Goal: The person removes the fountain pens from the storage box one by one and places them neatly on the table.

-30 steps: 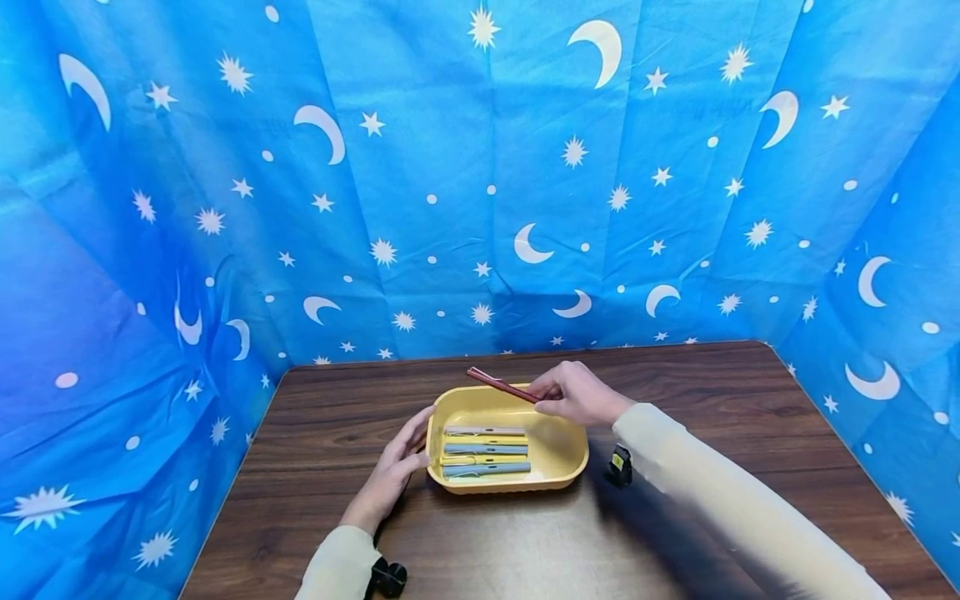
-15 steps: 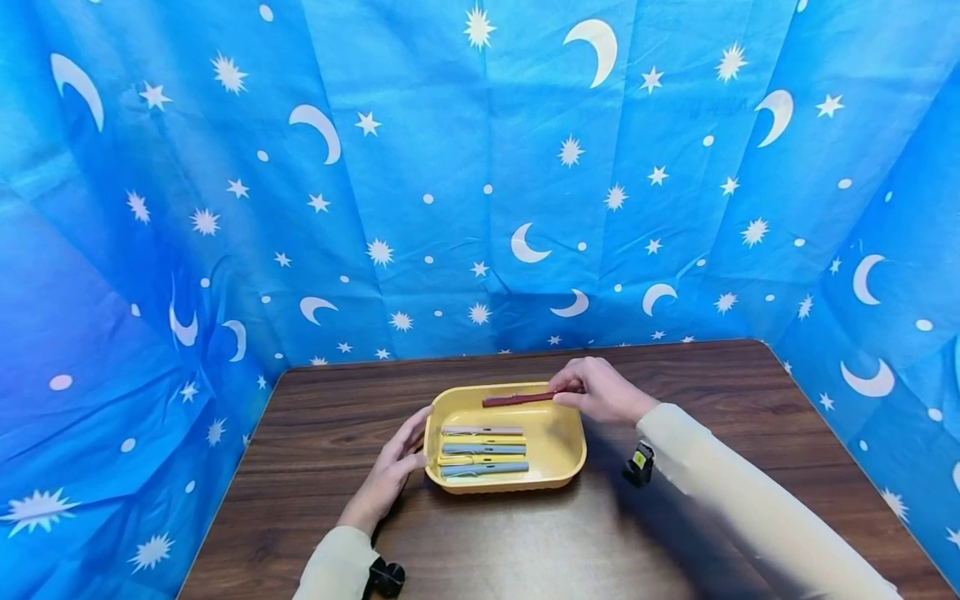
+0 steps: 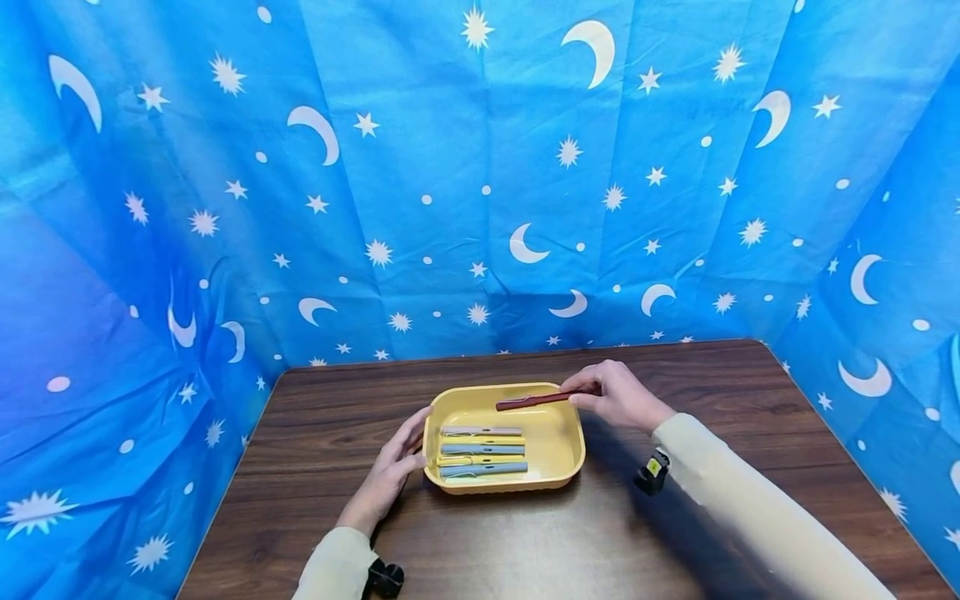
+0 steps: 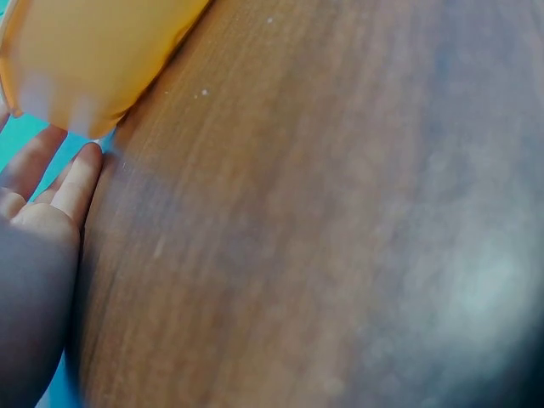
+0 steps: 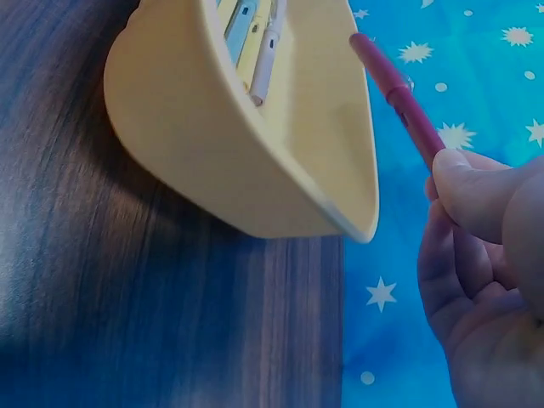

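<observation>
A dark red capped pen (image 3: 531, 402) is pinched between thumb and fingers of my right hand (image 3: 617, 395), near the pen's right end. Its free end points left over the far right part of a yellow plastic bin (image 3: 551, 454). In the right wrist view the red pen (image 5: 398, 93) slants up past the bin's rim. Inside the bin, several pens in grey-blue, yellow and pale pink (image 3: 483, 450) lie side by side toward the left. My left hand (image 3: 386, 475) touches the bin's left end from outside, fingers extended along its wall and thumb near the front corner.
The bin stands on a dark wood-grain table (image 3: 480, 542). Blue cloth (image 3: 450, 167) printed with white moons and stars hangs behind the table and along both sides. Each wrist carries a small black camera (image 3: 652, 472).
My right hand has shifted right with the red pen. The pen's left end has dropped, so it now tilts slightly downward to the left. My left hand and the bin stay put.
</observation>
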Available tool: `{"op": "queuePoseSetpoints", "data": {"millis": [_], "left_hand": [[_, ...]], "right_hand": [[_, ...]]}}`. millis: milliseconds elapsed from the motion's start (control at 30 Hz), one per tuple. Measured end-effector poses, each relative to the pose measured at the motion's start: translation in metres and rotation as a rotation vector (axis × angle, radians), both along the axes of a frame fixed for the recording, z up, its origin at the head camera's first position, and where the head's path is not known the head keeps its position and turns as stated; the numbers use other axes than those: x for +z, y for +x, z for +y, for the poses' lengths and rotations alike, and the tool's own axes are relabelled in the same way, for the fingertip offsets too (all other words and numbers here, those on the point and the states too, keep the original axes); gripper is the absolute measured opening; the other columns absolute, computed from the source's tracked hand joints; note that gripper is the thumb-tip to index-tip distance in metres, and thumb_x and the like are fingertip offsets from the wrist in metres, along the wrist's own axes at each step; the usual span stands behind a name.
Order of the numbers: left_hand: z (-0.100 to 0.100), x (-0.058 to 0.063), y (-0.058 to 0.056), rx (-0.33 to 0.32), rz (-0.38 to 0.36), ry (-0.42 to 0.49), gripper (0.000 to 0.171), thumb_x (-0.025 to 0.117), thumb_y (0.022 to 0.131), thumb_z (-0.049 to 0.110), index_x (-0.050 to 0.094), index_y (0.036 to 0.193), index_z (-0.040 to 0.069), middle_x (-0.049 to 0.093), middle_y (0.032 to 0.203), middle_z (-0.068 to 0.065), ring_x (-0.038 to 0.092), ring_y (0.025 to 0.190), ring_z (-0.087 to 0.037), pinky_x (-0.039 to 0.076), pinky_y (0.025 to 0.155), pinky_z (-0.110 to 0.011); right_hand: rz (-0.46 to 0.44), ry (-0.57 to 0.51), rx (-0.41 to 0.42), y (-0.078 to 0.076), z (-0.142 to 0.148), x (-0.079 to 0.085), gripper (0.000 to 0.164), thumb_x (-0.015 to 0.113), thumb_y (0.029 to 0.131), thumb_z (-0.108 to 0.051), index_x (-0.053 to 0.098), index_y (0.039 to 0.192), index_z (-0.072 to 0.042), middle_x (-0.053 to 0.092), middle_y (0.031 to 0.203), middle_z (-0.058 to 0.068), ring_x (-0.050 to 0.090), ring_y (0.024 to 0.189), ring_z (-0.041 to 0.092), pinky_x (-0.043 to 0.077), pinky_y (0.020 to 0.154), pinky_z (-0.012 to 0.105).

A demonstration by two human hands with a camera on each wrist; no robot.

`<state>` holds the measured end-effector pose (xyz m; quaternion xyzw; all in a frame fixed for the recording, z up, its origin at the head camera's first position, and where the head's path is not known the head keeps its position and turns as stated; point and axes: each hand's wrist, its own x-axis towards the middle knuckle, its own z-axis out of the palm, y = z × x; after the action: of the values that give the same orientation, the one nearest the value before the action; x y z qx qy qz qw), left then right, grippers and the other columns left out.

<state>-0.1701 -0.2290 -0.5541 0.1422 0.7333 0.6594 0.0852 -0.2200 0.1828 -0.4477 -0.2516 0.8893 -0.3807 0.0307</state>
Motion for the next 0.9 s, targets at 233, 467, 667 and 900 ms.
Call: {"op": "queuePoseSetpoints", "data": {"millis": [233, 467, 667, 900], "left_hand": [[0.0, -0.001, 0.0, -0.009, 0.017, 0.021, 0.079, 0.055, 0.093, -0.002, 0.032, 0.166, 0.018, 0.029, 0.172, -0.012, 0.025, 0.158, -0.034, 0.031, 0.115, -0.015], [-0.001, -0.002, 0.001, -0.024, 0.026, 0.047, 0.078, 0.055, 0.094, -0.002, 0.031, 0.166, 0.016, 0.028, 0.172, -0.014, 0.025, 0.158, -0.035, 0.032, 0.115, -0.013], [0.0, -0.002, 0.001, -0.028, 0.027, 0.058, 0.078, 0.055, 0.094, -0.002, 0.03, 0.166, 0.015, 0.027, 0.172, -0.015, 0.024, 0.158, -0.037, 0.032, 0.114, -0.013], [0.001, 0.0, 0.001, -0.023, 0.016, 0.058, 0.078, 0.056, 0.094, -0.001, 0.031, 0.166, 0.015, 0.027, 0.172, -0.014, 0.024, 0.158, -0.036, 0.032, 0.114, -0.012]], "right_hand": [[0.036, -0.067, -0.054, 0.007, 0.011, -0.006, 0.018, 0.078, 0.093, -0.005, 0.083, 0.109, -0.012, 0.079, 0.103, -0.001, 0.067, 0.086, 0.015, 0.058, 0.07, 0.028], [0.062, -0.153, -0.128, 0.01, 0.021, -0.01, 0.02, 0.08, 0.09, -0.002, 0.083, 0.108, -0.01, 0.077, 0.104, 0.001, 0.071, 0.087, 0.017, 0.061, 0.07, 0.025], [0.088, -0.175, -0.193, 0.012, 0.032, -0.012, 0.019, 0.08, 0.089, -0.001, 0.083, 0.104, -0.012, 0.076, 0.107, 0.003, 0.071, 0.093, 0.02, 0.061, 0.075, 0.021], [0.053, -0.211, -0.27, 0.017, 0.047, -0.018, 0.017, 0.08, 0.092, -0.008, 0.083, 0.108, -0.014, 0.077, 0.109, 0.004, 0.072, 0.097, 0.021, 0.06, 0.077, 0.02]]}}
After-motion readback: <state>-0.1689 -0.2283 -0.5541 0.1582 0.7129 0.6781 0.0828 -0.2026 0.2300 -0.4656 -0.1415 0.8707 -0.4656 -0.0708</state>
